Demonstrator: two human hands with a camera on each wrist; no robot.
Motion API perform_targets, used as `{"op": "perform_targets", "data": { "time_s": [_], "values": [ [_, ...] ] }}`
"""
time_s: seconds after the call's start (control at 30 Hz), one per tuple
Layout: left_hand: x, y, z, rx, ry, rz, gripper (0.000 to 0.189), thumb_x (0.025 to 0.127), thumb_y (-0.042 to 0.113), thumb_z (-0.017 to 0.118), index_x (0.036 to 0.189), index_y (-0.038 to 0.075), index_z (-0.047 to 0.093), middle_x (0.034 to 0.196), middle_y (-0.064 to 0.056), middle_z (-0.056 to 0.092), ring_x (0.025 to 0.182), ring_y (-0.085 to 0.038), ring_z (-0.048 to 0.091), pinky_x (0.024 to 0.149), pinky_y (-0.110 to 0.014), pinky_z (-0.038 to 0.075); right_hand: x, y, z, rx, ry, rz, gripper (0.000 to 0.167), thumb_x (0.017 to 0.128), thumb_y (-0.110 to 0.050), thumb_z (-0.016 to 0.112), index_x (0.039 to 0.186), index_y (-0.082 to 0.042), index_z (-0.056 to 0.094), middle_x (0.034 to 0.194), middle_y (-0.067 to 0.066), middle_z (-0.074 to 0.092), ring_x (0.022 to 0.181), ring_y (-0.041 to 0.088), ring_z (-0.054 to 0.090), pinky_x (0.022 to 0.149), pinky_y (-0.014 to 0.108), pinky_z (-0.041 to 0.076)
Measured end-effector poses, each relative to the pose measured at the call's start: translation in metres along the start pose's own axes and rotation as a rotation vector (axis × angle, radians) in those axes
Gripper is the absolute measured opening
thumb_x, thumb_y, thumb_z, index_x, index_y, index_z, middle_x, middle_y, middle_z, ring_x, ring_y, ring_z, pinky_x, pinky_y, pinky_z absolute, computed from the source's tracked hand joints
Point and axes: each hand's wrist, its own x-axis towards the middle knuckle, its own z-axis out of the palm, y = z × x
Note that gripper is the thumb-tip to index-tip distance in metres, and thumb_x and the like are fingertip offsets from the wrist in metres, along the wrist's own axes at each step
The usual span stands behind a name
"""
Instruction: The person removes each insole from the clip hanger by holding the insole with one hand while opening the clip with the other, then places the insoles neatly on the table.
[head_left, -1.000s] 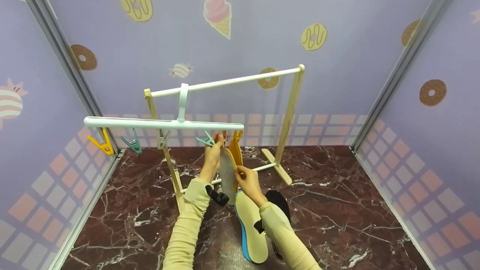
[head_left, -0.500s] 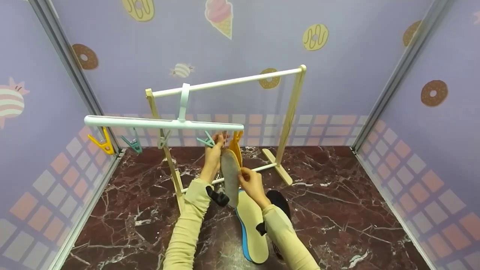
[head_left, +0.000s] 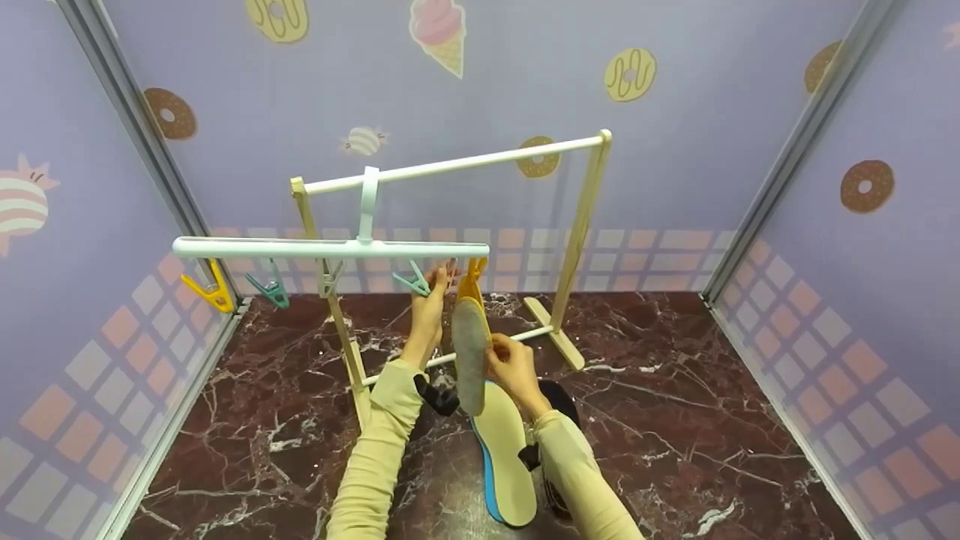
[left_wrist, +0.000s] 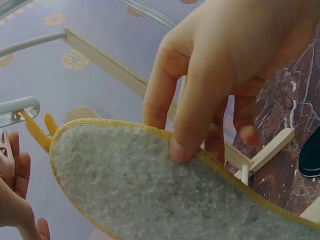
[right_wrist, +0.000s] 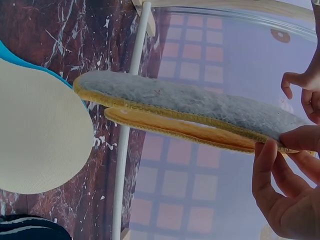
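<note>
My left hand (head_left: 427, 300) is raised under the right end of a pale mint clip hanger (head_left: 330, 249) and grips a pink clothespin (left_wrist: 5, 157). My right hand (head_left: 514, 367) pinches the edge of a grey felt insole (head_left: 469, 352) with yellow trim, thumb on the felt in the left wrist view. Held upright, this insole overlaps an orange insole (head_left: 471, 289) that hangs from the hanger's end clip (left_wrist: 36, 131). In the right wrist view the orange insole (right_wrist: 185, 132) lies alongside the grey one, a narrow gap between them.
A wooden rack (head_left: 581, 232) with a white top bar carries the hanger. Yellow, teal and whitish clips hang on its left part. Below lie a cream insole with blue edge (head_left: 506, 457) and dark footwear (head_left: 559, 401) on the marble-patterned surface (head_left: 675, 427). Patterned walls enclose the area.
My right hand has shifted the grey insole to the right and slightly down, away from the left hand and in front of the orange insole. The left hand stays at the pink clothespin.
</note>
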Motion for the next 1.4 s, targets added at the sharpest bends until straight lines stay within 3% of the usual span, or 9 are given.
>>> {"op": "perform_targets", "data": {
  "time_s": [0.33,0.73,0.83,0.93,0.97,1.07,1.17,1.2,1.4],
  "values": [
    [0.005,-0.005,0.002,0.007,0.018,0.029,0.019,0.091,0.009,0.048,0.081,0.018,0.063,0.070,0.008,0.064,0.089,-0.020,0.060,0.098,-0.036,0.032,0.001,0.005,-0.011,-0.033,0.022,-0.028,0.013,0.078,0.001,0.059,0.089,0.003,0.065,0.080,0.018,0.068,0.069,0.025,0.066,0.061,0.030,0.054],
    [0.002,-0.004,0.002,0.010,-0.010,0.001,0.019,0.091,0.009,0.048,0.105,0.002,0.058,0.087,0.005,0.068,0.081,-0.003,0.058,0.098,-0.030,0.033,0.002,0.004,-0.038,-0.037,0.053,0.037,0.007,0.079,-0.003,0.061,0.084,0.002,0.064,0.077,0.014,0.066,0.068,0.017,0.059,0.062,0.025,0.050],
    [0.005,-0.009,0.004,0.026,0.026,-0.008,0.025,0.091,0.010,0.049,0.112,-0.002,0.055,0.099,-0.003,0.068,0.087,-0.011,0.060,0.100,-0.032,0.032,0.002,0.004,-0.044,-0.008,0.034,0.046,0.009,0.081,-0.003,0.060,0.086,0.004,0.063,0.078,0.016,0.065,0.070,0.018,0.059,0.063,0.022,0.048],
    [0.003,-0.006,0.002,-0.037,-0.025,0.032,0.030,0.089,0.015,0.053,0.116,0.002,0.056,0.107,-0.005,0.066,0.091,-0.015,0.062,0.102,-0.034,0.031,0.001,0.005,-0.050,0.027,0.017,0.053,0.010,0.082,-0.004,0.060,0.088,0.005,0.061,0.081,0.019,0.064,0.072,0.020,0.059,0.064,0.021,0.048],
    [0.022,-0.030,-0.009,-0.085,-0.070,0.064,0.030,0.086,0.020,0.057,0.113,0.006,0.058,0.105,-0.003,0.067,0.087,-0.015,0.063,0.099,-0.033,0.033,0.001,0.006,-0.052,0.037,0.017,0.057,0.011,0.082,-0.004,0.060,0.088,0.005,0.061,0.081,0.019,0.064,0.072,0.020,0.059,0.064,0.021,0.048],
    [0.033,-0.045,-0.017,-0.135,-0.106,0.070,0.034,0.084,0.022,0.059,0.115,0.010,0.058,0.105,-0.003,0.067,0.088,-0.018,0.063,0.101,-0.032,0.033,0.000,0.008,-0.058,0.043,0.016,0.055,0.012,0.083,-0.005,0.060,0.089,0.005,0.060,0.079,0.020,0.064,0.069,0.017,0.058,0.060,0.020,0.046],
    [0.039,-0.056,-0.018,-0.073,-0.055,0.054,0.037,0.087,0.017,0.056,0.121,0.004,0.051,0.105,-0.003,0.066,0.089,-0.019,0.063,0.101,-0.033,0.033,-0.002,0.010,-0.065,0.018,0.025,0.062,0.013,0.083,-0.009,0.061,0.090,0.002,0.061,0.077,0.018,0.065,0.065,0.013,0.057,0.056,0.017,0.045],
    [0.020,-0.033,-0.007,-0.033,-0.021,0.032,0.040,0.088,0.011,0.053,0.125,0.000,0.045,0.106,-0.004,0.066,0.090,-0.020,0.062,0.104,-0.036,0.030,-0.003,0.012,-0.067,0.009,0.025,0.061,0.013,0.083,-0.010,0.062,0.091,0.001,0.062,0.077,0.017,0.065,0.063,0.012,0.056,0.054,0.017,0.045],
    [-0.004,-0.003,0.002,-0.093,-0.064,0.022,0.045,0.090,0.007,0.050,0.131,-0.003,0.036,0.095,0.009,0.069,0.083,-0.004,0.062,0.108,-0.041,0.025,-0.005,0.015,-0.080,0.009,0.027,0.086,0.013,0.083,-0.015,0.062,0.092,-0.005,0.063,0.067,0.013,0.062,0.050,0.009,0.051,0.043,0.015,0.039]
  ]
}}
